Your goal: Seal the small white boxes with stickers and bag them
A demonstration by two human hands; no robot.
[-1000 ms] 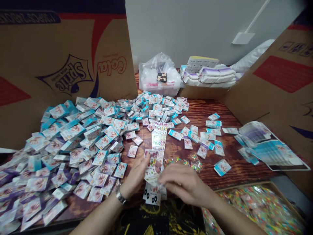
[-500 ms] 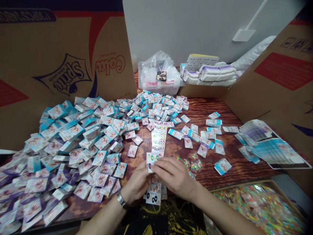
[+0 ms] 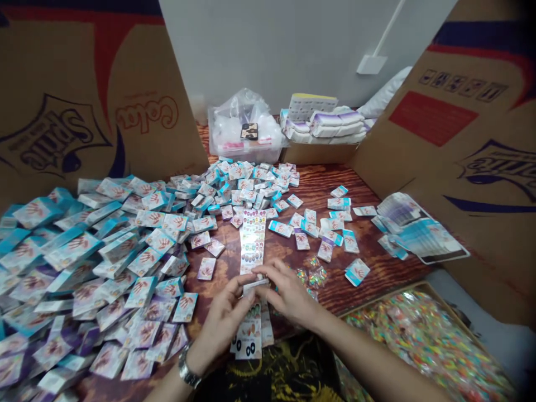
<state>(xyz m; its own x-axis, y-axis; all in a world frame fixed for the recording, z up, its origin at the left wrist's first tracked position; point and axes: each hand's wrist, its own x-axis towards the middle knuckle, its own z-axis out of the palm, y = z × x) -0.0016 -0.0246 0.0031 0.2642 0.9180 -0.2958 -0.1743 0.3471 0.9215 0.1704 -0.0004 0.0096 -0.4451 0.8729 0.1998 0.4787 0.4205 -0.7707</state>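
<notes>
My left hand [image 3: 224, 315], with a metal watch [image 3: 188, 367] at its wrist, and my right hand [image 3: 288, 293] meet near the table's front edge. Between their fingertips they pinch a folded sticker sheet [image 3: 255, 286], its pale edge facing me. Fingers cover part of it. Beyond the hands a long printed sticker strip [image 3: 253, 240] with rows of small coloured shapes lies flat. Below them, sheets with dark oval prints [image 3: 249, 338] stick out toward my lap. Small clear packets of coloured pieces [image 3: 317, 274] lie just right of my right hand.
A big heap of small printed boxes [image 3: 138, 262] fills the left and back. Loose boxes [image 3: 325, 250] and fanned flat cartons [image 3: 419, 231] lie at right. An open carton of colourful packets [image 3: 422, 335] stands front right. Large cardboard boxes [image 3: 138, 67] flank the table; a plastic-bagged tub [image 3: 247, 151] stands behind.
The view has turned right. The sticker sheet, whose coloured prints faced me before, is now folded over between my fingers. My hands have shifted, fingertips now meeting along its edge.
</notes>
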